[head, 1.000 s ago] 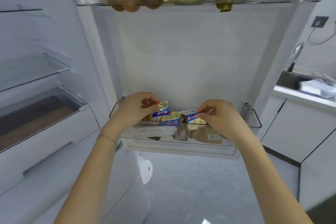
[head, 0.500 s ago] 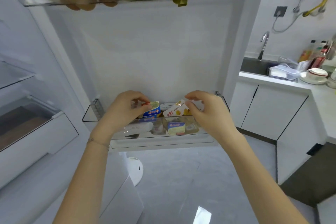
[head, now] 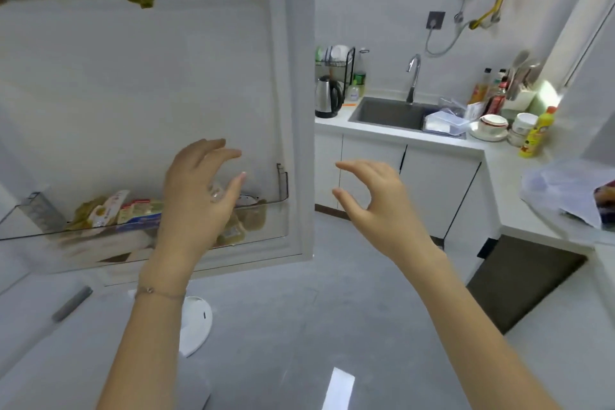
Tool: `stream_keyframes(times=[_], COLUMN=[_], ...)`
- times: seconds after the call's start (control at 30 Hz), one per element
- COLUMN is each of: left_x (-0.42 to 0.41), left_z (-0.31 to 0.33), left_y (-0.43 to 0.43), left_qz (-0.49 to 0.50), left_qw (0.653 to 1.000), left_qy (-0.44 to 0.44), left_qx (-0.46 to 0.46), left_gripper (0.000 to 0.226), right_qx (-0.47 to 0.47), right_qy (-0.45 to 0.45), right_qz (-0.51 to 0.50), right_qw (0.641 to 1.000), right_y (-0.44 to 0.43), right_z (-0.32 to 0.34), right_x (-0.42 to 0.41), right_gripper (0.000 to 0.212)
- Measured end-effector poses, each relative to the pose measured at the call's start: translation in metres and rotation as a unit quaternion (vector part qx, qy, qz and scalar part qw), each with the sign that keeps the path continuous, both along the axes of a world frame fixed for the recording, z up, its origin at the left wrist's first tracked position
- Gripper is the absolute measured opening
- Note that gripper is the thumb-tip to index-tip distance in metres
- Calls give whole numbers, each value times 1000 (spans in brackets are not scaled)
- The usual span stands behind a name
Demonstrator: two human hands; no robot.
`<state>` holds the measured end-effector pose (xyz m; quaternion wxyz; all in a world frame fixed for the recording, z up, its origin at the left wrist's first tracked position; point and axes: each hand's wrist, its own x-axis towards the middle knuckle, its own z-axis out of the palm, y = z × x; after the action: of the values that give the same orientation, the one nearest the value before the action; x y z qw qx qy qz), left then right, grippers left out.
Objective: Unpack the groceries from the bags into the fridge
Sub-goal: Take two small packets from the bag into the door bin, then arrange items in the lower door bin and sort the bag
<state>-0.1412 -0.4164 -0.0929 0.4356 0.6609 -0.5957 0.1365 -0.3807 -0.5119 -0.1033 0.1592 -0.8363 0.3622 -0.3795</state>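
1. Head view: both hands have just come away from the door bin (head: pixel 278 206). Half a second ago the left hand (head: pixel 196 196) was pinching a blue-and-yellow packet there. Now it hangs in front of the bin, and the right hand (head: pixel 376 206) is off to the bin's right, past the door edge.
2. On both hands the fingers (head: pixel 223 155) are loosely spread and lightly curved, holding nothing.
3. The packets (head: pixel 133 210) lie inside the bin, mostly in its left half and partly hidden by the left hand.
4. The view has swung right of the bin to the worktop (head: pixel 506 183), where a thin plastic bag (head: pixel 565 186) lies. This batch looks stowed, so fetching more from the bag is the likely next step.
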Motion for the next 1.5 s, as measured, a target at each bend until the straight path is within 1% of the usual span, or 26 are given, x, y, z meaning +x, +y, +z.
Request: stream_keyframes(times=[0.07,0.2,0.3,0.37,0.53,0.7,0.83,0.93,1.13,1.27,1.5], left_x=[-35,-102,-145,-171,-237,-313,-379,-427,-522,-574,-650], left_z=[-3,-9,-19,-27,-48,-67,-87,-99,-114,-129,-154], left_y=[-15,-51,-84,-107,-165,-225,-273,-313,-384,-425,-464], left_qz=[-36,-99,-117,-136,-191,-259,-324,-373,-470,-518,-568], left_qw=[999,993,987,982,966,943,918,896,847,814,772], left_qy=[-12,-57,-100,-114,-147,-168,-179,-191,-204,-221,-234], left_qx=[-10,16,37,59,97,121,142,146,143,144,167], left_gripper=[33,46,49,51,55,58,59,61,68,68,70], right_qx=[-10,-5,17,40,69,94,134,166,189,204,234], right_qy=[21,56,85,99,91,98,110,103,87,75,66], right_qz=[-27,-76,-123,-154,-234,-311,-377,-422,-504,-543,-590], right_qw=[999,995,989,982,965,941,910,885,838,811,770], right_y=[-11,-29,-40,-46,-59,-76,-92,-110,-151,-175,-183], right_z=[-5,-16,-23,-29,-44,-61,-76,-88,-103,-113,-137], right_x=[-29,-91,-141,-174,-251,-319,-373,-411,-472,-501,-559], right_gripper=[43,52,58,62,65,67,68,68,70,71,72])
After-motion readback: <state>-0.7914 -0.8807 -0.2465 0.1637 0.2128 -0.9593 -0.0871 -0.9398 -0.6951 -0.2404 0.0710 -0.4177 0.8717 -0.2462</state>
